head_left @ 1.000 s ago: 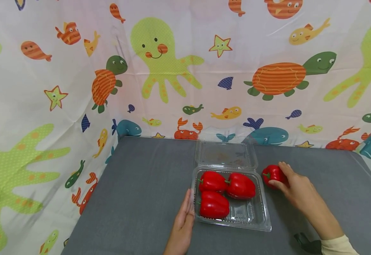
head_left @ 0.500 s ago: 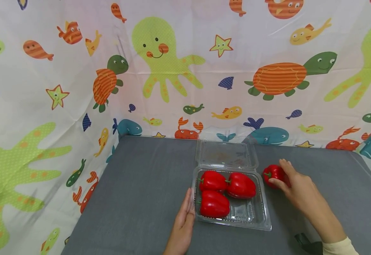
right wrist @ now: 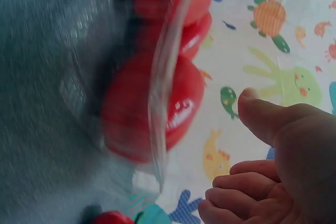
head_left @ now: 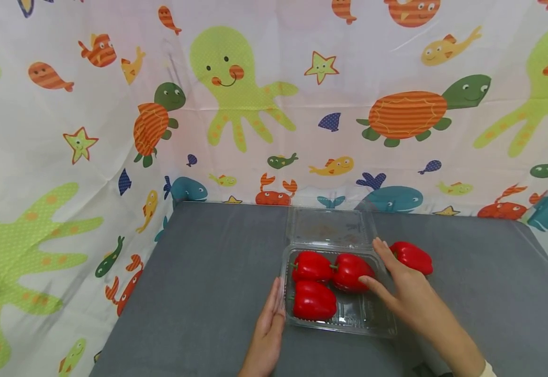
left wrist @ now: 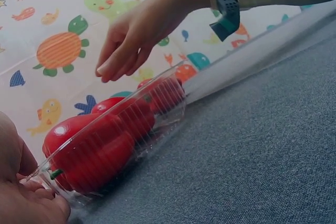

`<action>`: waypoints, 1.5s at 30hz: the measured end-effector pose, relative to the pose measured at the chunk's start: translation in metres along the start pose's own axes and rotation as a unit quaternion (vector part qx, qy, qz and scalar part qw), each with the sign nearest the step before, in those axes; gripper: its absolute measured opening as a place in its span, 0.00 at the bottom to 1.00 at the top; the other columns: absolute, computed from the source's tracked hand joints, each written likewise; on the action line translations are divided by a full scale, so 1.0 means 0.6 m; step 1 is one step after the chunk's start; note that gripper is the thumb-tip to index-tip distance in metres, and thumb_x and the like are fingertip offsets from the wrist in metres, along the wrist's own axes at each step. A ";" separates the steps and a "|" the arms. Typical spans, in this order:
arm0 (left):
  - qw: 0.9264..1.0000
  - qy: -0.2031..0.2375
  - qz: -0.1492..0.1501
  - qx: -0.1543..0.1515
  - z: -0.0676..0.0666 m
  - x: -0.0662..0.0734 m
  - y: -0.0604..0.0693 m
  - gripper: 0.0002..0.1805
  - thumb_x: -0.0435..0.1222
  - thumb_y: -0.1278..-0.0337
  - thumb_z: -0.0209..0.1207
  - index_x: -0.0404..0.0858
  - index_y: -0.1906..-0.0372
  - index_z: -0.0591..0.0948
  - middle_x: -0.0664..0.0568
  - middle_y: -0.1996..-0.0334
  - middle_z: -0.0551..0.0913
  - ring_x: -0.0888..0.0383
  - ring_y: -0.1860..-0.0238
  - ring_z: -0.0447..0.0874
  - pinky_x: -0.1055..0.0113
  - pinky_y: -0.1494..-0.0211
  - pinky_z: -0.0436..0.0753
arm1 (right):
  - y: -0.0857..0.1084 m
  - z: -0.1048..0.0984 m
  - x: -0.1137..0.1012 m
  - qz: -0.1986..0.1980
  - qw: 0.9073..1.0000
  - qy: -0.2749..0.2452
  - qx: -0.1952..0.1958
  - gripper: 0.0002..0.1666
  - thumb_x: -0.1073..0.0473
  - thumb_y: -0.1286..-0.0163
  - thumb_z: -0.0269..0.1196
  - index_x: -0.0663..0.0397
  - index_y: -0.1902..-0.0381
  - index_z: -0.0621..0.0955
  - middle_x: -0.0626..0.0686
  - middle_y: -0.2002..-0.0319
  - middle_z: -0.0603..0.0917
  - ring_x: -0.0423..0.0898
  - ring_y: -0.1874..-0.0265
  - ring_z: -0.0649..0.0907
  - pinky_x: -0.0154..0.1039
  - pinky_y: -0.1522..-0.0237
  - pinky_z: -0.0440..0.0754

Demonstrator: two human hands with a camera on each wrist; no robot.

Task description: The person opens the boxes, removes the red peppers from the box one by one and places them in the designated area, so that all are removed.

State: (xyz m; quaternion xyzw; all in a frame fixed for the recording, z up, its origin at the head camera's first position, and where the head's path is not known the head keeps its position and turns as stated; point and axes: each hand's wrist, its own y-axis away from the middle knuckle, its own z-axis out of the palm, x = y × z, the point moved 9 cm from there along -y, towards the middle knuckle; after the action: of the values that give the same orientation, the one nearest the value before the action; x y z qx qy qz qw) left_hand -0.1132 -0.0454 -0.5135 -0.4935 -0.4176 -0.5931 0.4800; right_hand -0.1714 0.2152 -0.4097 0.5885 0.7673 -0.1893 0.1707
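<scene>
A clear plastic clamshell container (head_left: 368, 327) stands on the grey table with its lid (head_left: 327, 225) folded back. Inside lie a back-left red bell pepper (head_left: 312, 266), a back-right red bell pepper (head_left: 350, 272) and a front-left red bell pepper (head_left: 314, 301). My left hand (head_left: 265, 330) rests against the container's left wall, fingers fairly straight. Above the container's right rim hovers my right hand (head_left: 407, 296), fingers extended and holding nothing. Another red bell pepper (head_left: 412, 257) lies on the table just beyond it, partly hidden by its fingers.
A white curtain (head_left: 264, 78) printed with sea animals hangs behind the table and along its left side. The grey tabletop (head_left: 208, 293) extends left of the container. A dark wristband (left wrist: 227, 14) sits on the right sleeve.
My right hand has let go of the loose bell pepper and moved left over the container's right side. That pepper now lies turned on the table. My left hand has stayed put.
</scene>
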 end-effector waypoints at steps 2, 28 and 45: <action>1.000 -0.003 -0.008 0.003 0.000 -0.001 -0.001 0.36 0.28 0.16 0.40 0.46 0.13 0.48 0.53 0.14 0.48 0.52 0.15 0.43 0.78 0.25 0.60 | -0.001 0.008 -0.006 -0.009 1.000 -0.001 0.000 0.59 0.40 0.33 0.74 0.57 0.16 0.59 0.67 0.23 0.69 0.71 0.34 0.79 0.62 0.49 0.87; 1.000 0.001 0.001 0.005 0.000 0.002 -0.004 0.36 0.25 0.17 0.38 0.46 0.13 0.49 0.54 0.14 0.48 0.54 0.15 0.43 0.79 0.25 0.59 | -0.002 0.069 -0.013 -0.043 0.999 0.009 -0.014 0.62 0.45 0.37 0.78 0.58 0.15 0.58 0.63 0.19 0.62 0.68 0.23 0.66 0.62 0.38 0.79; 1.000 0.004 0.006 0.005 0.000 -0.001 0.000 0.35 0.25 0.17 0.39 0.43 0.13 0.49 0.52 0.14 0.48 0.53 0.15 0.44 0.79 0.24 0.59 | -0.003 0.078 -0.018 -0.048 0.998 0.051 -0.003 0.60 0.46 0.39 0.80 0.62 0.18 0.63 0.64 0.22 0.67 0.68 0.26 0.71 0.63 0.37 0.78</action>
State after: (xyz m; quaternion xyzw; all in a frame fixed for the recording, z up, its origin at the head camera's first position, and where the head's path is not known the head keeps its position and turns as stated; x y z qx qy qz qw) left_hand -0.1130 -0.0454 -0.5139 -0.4912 -0.4157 -0.5904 0.4871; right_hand -0.1684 0.1828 -0.4450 0.5595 0.8028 -0.1645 0.1242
